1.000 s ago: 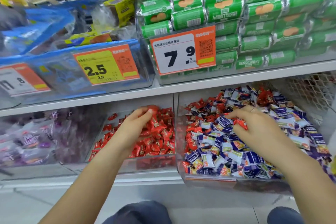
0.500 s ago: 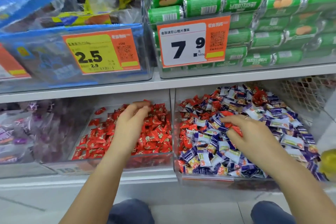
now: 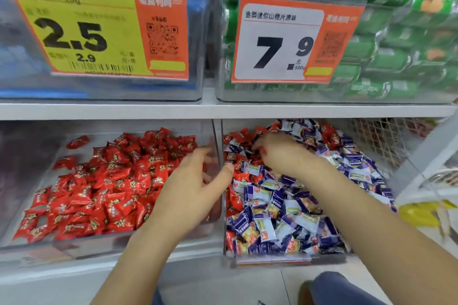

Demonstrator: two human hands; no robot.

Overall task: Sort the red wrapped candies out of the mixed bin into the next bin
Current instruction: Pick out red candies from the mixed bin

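The mixed bin point(image 3: 285, 259) on the lower shelf holds purple, white and yellow wrapped candies with red candies point(image 3: 235, 199) scattered along its left side and back. Left of it, the clear red bin point(image 3: 99, 245) is filled with red wrapped candies point(image 3: 116, 181). My left hand point(image 3: 195, 188) hovers over the right end of the red bin with its fingers spread and blurred and nothing in it; the thumb is near the wall between the bins. My right hand point(image 3: 280, 153) is far left in the mixed bin, its fingers curled down, and a red wrapper shows at the fingertips.
A white shelf edge point(image 3: 223, 110) runs just above both bins. On it stand clear bins with price tags 2.5 point(image 3: 96, 32) and 7.9 point(image 3: 285, 42) and green biscuit rolls point(image 3: 396, 39). A wire mesh panel point(image 3: 381, 141) closes the right side. My knees are at the bottom.
The view has moved in closer. My left hand has shifted right across the red bin toward the dividing wall and spread its fingers. My right hand has moved left and back in the mixed bin.
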